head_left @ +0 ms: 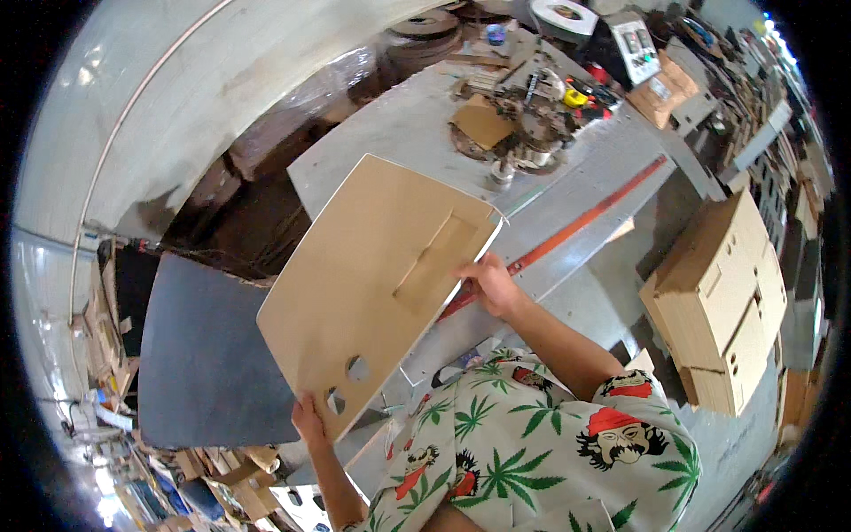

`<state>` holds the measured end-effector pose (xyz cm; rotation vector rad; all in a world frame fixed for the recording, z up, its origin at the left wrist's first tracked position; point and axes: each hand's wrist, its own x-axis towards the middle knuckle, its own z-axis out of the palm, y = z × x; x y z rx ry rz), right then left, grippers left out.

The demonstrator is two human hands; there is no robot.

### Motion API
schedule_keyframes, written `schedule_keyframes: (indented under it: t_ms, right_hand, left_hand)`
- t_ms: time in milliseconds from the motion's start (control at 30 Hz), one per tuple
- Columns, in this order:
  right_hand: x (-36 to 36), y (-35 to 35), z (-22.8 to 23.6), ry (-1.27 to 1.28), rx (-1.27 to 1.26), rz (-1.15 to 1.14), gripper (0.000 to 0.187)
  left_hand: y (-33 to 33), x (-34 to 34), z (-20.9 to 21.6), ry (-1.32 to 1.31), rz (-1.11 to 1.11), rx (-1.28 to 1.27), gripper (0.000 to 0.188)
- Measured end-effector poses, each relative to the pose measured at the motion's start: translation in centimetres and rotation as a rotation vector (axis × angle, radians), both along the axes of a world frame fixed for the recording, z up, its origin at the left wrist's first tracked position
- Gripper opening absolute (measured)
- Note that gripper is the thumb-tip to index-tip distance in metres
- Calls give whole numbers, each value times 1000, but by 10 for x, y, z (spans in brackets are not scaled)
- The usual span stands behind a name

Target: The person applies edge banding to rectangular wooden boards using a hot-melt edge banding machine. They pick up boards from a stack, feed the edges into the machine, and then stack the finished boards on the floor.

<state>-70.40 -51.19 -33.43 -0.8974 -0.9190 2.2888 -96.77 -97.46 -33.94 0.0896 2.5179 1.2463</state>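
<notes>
A tan board (363, 257) with a thin white edge is held tilted in front of me, in both hands. It has a rectangular recess towards its right end and two round holes near its lower left corner. My left hand (308, 418) grips the lower left corner, fingers closed at the edge. On the right long edge, beside the recess, my right hand (490, 284) is closed with the thumb on the board's face. Beyond the board stands a grey worktable (355, 133) carrying a round metal machine head (536, 133), partly covered by a small wooden piece (483, 122).
A red rail (589, 213) runs along the worktable's near side. Stacked tan panels (718, 293) with cutouts stand at the right. A dark grey tabletop (213, 355) is at the left. Coiled dark rolls (424, 44) and a small yellow-and-black object (576, 94) lie farther back.
</notes>
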Motion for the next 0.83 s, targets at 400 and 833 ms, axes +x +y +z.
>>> schedule_keyframes:
  t_ms: [400, 833]
  right_hand:
    - [176, -110, 83, -89, -72, -39, 47]
    - [377, -119, 84, -167, -108, 15, 55]
  left_hand:
    - [-38, 89, 16, -51, -225, 61, 42]
    - [-28, 250, 27, -219, -222, 256, 38]
